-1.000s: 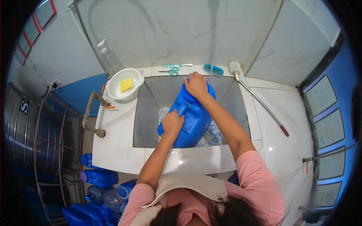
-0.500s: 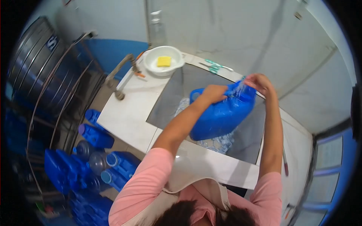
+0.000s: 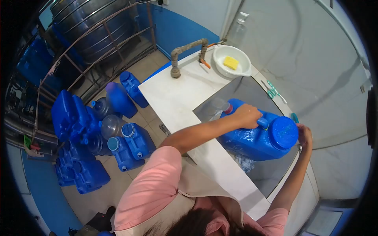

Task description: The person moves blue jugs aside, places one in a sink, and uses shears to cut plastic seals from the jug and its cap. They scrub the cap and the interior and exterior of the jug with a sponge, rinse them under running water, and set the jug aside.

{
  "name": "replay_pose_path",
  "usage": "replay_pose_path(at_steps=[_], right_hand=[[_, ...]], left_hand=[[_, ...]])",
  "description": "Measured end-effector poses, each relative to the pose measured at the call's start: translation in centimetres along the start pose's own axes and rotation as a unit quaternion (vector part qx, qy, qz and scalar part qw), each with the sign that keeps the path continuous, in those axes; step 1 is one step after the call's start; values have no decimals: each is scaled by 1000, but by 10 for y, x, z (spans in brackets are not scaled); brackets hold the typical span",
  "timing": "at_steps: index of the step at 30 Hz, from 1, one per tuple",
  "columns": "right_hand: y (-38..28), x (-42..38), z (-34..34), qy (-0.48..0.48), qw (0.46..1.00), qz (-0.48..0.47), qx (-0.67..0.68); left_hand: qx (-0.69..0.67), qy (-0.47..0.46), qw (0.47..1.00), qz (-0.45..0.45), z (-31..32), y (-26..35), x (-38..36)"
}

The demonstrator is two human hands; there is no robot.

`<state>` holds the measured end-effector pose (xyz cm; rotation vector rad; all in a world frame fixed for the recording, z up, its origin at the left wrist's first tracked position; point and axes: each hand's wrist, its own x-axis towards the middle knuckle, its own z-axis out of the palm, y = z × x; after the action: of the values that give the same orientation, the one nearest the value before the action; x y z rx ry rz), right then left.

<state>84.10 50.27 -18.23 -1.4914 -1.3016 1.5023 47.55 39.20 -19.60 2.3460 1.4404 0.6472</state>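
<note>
1. Right now the blue jerrycan (image 3: 256, 135) lies on its side, held over the sink basin (image 3: 271, 177), its wide blue cap (image 3: 284, 133) facing the wall side.
2. The left hand (image 3: 248, 115) is clenched around the can's handle on top; the right hand (image 3: 304, 135) rests against the cap end, though I cannot tell whether its fingers grip it.
3. Judging from this, the step in hand is carrying the capped, wet can out of the basin; the next move calls for a firm two-handed hold, since the can looks slippery.
4. Beyond it, the white counter (image 3: 173, 98) bears a white bowl (image 3: 232, 63) with a yellow sponge (image 3: 231, 62), near the pipe tap (image 3: 189, 55).
5. More blue containers (image 3: 98, 133) stand on the floor.
</note>
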Motion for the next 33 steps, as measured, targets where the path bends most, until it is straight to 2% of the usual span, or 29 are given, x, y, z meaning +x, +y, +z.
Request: replay_pose_path(at_steps=[1,3,4,5,7,8,9,10,11,12,13,14,15,16,18,20,21,24,26,27,29,31,32,33], right_hand=[[-3,-6,4,-5,1000,-1,-2],[-9,-22,13,70,996,-50,9],[0,-10,-12,7,997,-80,17],[-6,-18,-3,6,997,-81,17],[-31,-48,29,72,986,-140,47],[-39,-54,42,63,985,-152,42],[-48,-63,62,64,985,-151,44],[-59,-72,87,48,983,-173,43],[-67,-77,109,32,979,-195,42],[-72,-77,127,24,978,-202,33],[-74,-77,149,25,979,-201,34],[-77,-78,175,-7,977,-208,50],[-80,-80,203,-40,974,-213,66],[-84,-83,237,-41,974,-211,68],[-97,-93,320,-99,981,-167,16],[-99,-100,397,-160,972,-169,-20],[-96,-96,431,-189,967,-163,-42],[-85,-84,531,-289,946,-124,-74],[-73,-71,591,-333,932,-118,-83],[-65,-61,618,-352,924,-119,-92],[-50,-41,666,-355,915,-143,-124],[-27,-7,704,-325,881,-252,-233],[-17,2,717,-278,854,-320,-300],[-16,4,728,-269,842,-349,-313]], left_hand=[[-13,37,999,5,-22,-4,-8],[-30,91,995,-2,-68,-12,-29],[-34,110,993,-14,-92,-18,-43],[-42,124,991,-33,-115,-26,-58],[-103,142,982,-75,-170,-37,-99],[-110,144,979,-96,-191,-50,-118],[-161,207,964,-49,-209,-66,-139],[-191,226,953,-59,-231,-79,-164],[-215,230,946,-78,-258,-82,-191],[-226,235,933,-155,-288,-77,-220],[-202,274,925,-168,-308,-84,-248],[-210,275,915,-209,-329,-96,-279],[-182,345,900,-197,-341,-100,-307],[-191,377,888,-183,-356,-113,-338],[-136,465,854,-188,-382,-152,-405],[-146,496,825,-229,-407,-150,-459],[-124,479,829,-262,-421,-152,-490],[-133,521,794,-285,-431,-164,-549],[-187,538,712,-412,-430,-179,-575],[-256,529,690,-422,-426,-188,-580],[-552,456,631,-297,-407,-226,-598],[-740,384,542,-109,-389,-278,-584],[-727,422,531,-104,-377,-312,-575],[-713,459,520,-98,-362,-344,-565]])
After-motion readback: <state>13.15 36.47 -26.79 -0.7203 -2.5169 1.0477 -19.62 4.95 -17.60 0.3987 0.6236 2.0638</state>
